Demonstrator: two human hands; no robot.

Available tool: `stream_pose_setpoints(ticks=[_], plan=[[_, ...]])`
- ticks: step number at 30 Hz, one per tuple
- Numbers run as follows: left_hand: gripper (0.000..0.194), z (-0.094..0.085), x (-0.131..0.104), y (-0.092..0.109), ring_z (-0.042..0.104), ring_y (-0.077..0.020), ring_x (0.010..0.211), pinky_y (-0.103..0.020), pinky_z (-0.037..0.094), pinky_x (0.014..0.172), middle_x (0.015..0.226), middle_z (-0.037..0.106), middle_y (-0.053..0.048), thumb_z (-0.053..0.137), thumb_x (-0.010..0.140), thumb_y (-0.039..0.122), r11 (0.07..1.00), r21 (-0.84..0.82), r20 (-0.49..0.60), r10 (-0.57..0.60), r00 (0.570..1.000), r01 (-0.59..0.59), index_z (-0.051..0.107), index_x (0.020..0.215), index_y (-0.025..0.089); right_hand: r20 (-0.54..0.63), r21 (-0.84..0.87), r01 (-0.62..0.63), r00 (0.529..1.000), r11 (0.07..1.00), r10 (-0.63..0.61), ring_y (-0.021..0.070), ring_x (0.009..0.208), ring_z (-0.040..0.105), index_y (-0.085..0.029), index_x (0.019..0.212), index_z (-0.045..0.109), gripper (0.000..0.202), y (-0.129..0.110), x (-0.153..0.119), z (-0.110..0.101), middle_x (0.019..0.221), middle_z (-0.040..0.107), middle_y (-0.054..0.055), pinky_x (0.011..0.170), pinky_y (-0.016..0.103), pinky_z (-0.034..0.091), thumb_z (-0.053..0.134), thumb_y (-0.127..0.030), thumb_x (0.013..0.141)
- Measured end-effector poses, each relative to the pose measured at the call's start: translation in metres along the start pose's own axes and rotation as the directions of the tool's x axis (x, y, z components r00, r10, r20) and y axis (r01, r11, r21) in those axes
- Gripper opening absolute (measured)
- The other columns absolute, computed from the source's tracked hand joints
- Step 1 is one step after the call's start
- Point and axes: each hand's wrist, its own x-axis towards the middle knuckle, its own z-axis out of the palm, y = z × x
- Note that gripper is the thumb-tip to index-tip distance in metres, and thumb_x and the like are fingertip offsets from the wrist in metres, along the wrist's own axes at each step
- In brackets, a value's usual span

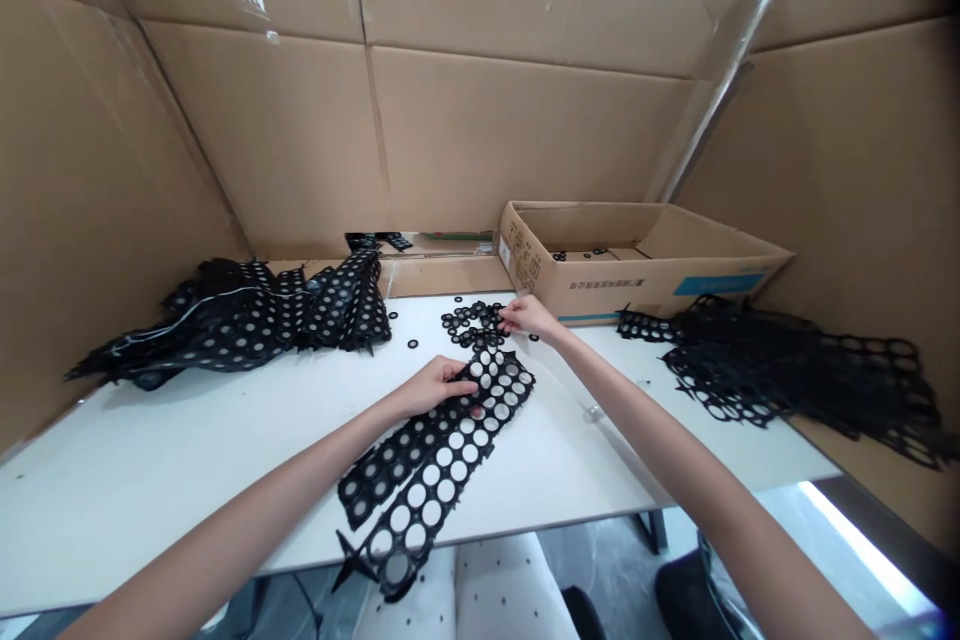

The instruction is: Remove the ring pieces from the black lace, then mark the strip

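Observation:
My left hand (pixel 437 386) is closed on a black rubber sheet (pixel 417 453) punched with rows of round holes, its thumb on top. One strip of the sheet has open holes with white table showing through; the other still has rings in its holes. The sheet's lower end hangs over the table's front edge. My right hand (pixel 530 316) is closed in a pinch at the right side of a loose pile of small black rings (pixel 469 322). Whatever its fingertips hold is too small to make out. The pile lies just beyond the sheet's far end.
A heap of black perforated sheets (pixel 255 315) lies at the left. Stripped black webbing (pixel 787 365) is piled at the right, partly over the edge. A low cardboard box (pixel 622 285) with a few rings inside stands at the back right. Cardboard walls (pixel 525 140) enclose the white table (pixel 187 460).

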Motion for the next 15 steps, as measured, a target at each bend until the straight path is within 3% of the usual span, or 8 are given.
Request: stream_pose_setpoints(ticks=[3,6,10,15], plan=[[0.028,0.000,-0.001,0.002,0.067,-0.0191,0.067,-0.029,0.052,0.069,0.078,0.071,-0.008,0.065,0.075,0.037,1.000,-0.026,0.018,-0.007,1.000,0.008,0.066,0.082,0.010,0.006,0.044,0.012,1.000,0.999,-0.013,0.0137,0.055,0.063,-0.014,0.059,0.057,0.020,0.005,-0.001,0.004,0.057,0.067,0.005,0.056,0.023,0.051,0.059,-0.023,0.076],[0.027,0.001,-0.001,0.003,0.067,-0.0187,0.068,-0.028,0.051,0.068,0.077,0.071,-0.007,0.064,0.076,0.036,1.000,-0.013,0.021,0.000,1.000,0.000,0.066,0.082,0.010,-0.038,0.063,0.158,0.987,0.985,-0.156,0.0147,0.061,0.064,-0.014,0.068,0.059,0.011,0.007,-0.007,0.005,0.062,0.067,0.004,0.061,0.026,0.052,0.062,-0.023,0.072],[0.028,-0.001,-0.001,0.001,0.066,-0.0181,0.070,-0.027,0.050,0.070,0.076,0.071,-0.008,0.061,0.078,0.038,0.999,0.054,0.018,0.006,1.000,-0.007,0.066,0.081,0.010,-0.114,-0.107,0.384,0.912,0.917,-0.395,0.0166,0.069,0.062,-0.015,0.071,0.062,0.011,0.003,-0.025,0.001,0.071,0.066,0.004,0.065,0.029,0.051,0.065,-0.025,0.069],[0.026,-0.003,-0.001,-0.001,0.066,-0.0178,0.071,-0.026,0.049,0.069,0.078,0.072,-0.007,0.061,0.079,0.037,0.995,0.098,-0.011,-0.002,1.000,0.003,0.066,0.083,0.011,-0.159,-0.136,0.516,0.832,0.846,-0.532,0.0158,0.072,0.061,-0.018,0.081,0.061,0.013,-0.008,-0.055,-0.001,0.079,0.064,0.004,0.065,0.029,0.053,0.065,-0.027,0.073]])
